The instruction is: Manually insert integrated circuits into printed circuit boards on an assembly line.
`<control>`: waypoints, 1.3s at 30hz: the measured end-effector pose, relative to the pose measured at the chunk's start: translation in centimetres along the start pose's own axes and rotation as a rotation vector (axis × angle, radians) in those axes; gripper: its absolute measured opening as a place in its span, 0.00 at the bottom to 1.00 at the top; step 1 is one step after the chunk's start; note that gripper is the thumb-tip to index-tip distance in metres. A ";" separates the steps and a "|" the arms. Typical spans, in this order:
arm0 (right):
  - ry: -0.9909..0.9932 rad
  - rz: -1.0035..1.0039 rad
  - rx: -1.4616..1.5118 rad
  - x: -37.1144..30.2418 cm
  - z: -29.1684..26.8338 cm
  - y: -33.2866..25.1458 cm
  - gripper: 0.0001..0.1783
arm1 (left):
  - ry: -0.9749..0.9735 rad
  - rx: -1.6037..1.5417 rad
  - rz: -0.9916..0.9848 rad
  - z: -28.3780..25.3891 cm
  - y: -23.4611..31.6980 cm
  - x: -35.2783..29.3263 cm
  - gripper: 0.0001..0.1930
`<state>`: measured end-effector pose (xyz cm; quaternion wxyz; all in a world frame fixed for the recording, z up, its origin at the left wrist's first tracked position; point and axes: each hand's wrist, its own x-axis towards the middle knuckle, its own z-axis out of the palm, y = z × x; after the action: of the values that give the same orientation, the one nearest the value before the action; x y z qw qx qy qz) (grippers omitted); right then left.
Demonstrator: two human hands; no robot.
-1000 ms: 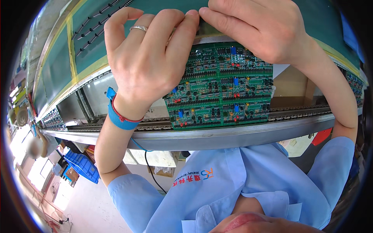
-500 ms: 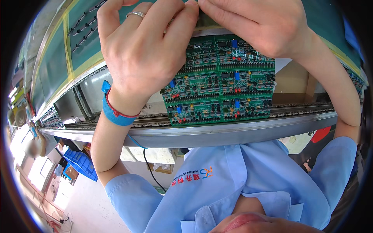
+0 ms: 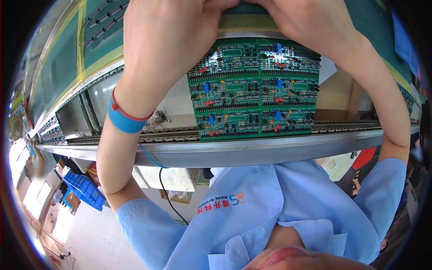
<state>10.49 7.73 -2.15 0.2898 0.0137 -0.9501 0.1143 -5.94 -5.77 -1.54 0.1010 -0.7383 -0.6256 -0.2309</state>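
Observation:
A green circuit board panel [image 3: 256,92] lies across the rails in front of me. Rows of small parts cover it, among them blue blocks, red and orange components and long black pin rows. Beyond its far edge, over the green work surface [image 3: 245,20], my left hand [image 3: 173,33] and my right hand [image 3: 310,29] come close together at the top of the picture. The upper edge cuts off most of their fingers, so what they hold, if anything, is hidden. A blue wrist strap [image 3: 128,120] and a red cord circle my left wrist.
A metal rail [image 3: 225,155] with a chain track [image 3: 346,126] runs along my side of the panel. Black pin strips [image 3: 105,29] lie on green matting at the far left. Another board [image 3: 51,132] sits further left on the line. A blue crate [image 3: 83,189] stands below.
Both hands have moved further away, toward the upper edge, and fewer fingers show now. The view has shifted slightly, and more of the panel's upper left is uncovered.

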 end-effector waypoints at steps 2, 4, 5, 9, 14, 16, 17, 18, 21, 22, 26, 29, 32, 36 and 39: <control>-0.050 0.033 0.009 0.0 -0.3 -1.0 0.08 | -0.079 -0.245 -0.316 -1.4 0.6 0.2 0.18; -0.119 0.113 0.072 -0.1 -0.6 -3.1 0.08 | -0.070 -0.204 -0.370 -3.1 0.8 -0.2 0.20; -0.156 0.152 0.098 -0.2 -0.9 -4.2 0.09 | -0.064 -0.173 -0.402 -3.7 0.8 -0.6 0.23; -0.225 0.262 0.135 -1.2 0.0 -6.0 0.09 | 0.020 -0.225 -0.284 -4.2 -1.4 -3.8 0.25; -0.214 0.152 -0.087 -1.3 0.7 -7.0 0.10 | 0.086 -0.220 -0.344 -4.5 -1.9 -6.0 0.23; -0.207 0.137 -0.143 -1.2 0.9 -7.6 0.10 | 0.111 -0.219 -0.357 -4.4 -2.3 -6.5 0.22; -0.190 0.132 -0.192 -1.2 1.0 -7.8 0.11 | 0.122 -0.218 -0.363 -4.5 -2.5 -6.8 0.22; -0.198 0.124 -0.197 -1.3 1.1 -7.9 0.11 | 0.132 -0.220 -0.369 -4.8 -2.5 -7.4 0.22; -0.187 0.111 -0.230 -1.3 1.3 -8.0 0.12 | 0.156 -0.224 -0.381 -4.7 -2.8 -8.3 0.21; -0.195 0.115 -0.259 -1.2 1.3 -8.2 0.12 | 0.163 -0.225 -0.382 -4.6 -2.6 -8.2 0.21; -0.236 0.118 -0.305 -1.0 1.4 -8.3 0.11 | 0.174 -0.223 -0.391 -4.1 -2.9 -8.3 0.19; -0.239 0.114 -0.289 -0.8 1.0 -8.2 0.11 | 0.185 -0.219 -0.392 -4.5 -4.2 -9.5 0.18; -0.223 0.108 -0.271 -0.9 1.2 -8.0 0.11 | 0.188 -0.214 -0.396 -4.2 -5.2 -10.3 0.18; -0.080 0.041 -0.284 -1.6 2.4 -7.0 0.09 | 0.182 -0.209 -0.397 -4.1 -6.0 -10.9 0.16; -0.061 0.052 -0.249 -1.5 2.6 -7.0 0.09 | 0.173 -0.200 -0.399 -4.4 -5.2 -10.8 0.15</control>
<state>11.01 0.29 -3.61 0.2574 -0.0435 -0.9653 0.0026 -13.09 -16.14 -3.48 0.0328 -0.5839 -0.7221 -0.3696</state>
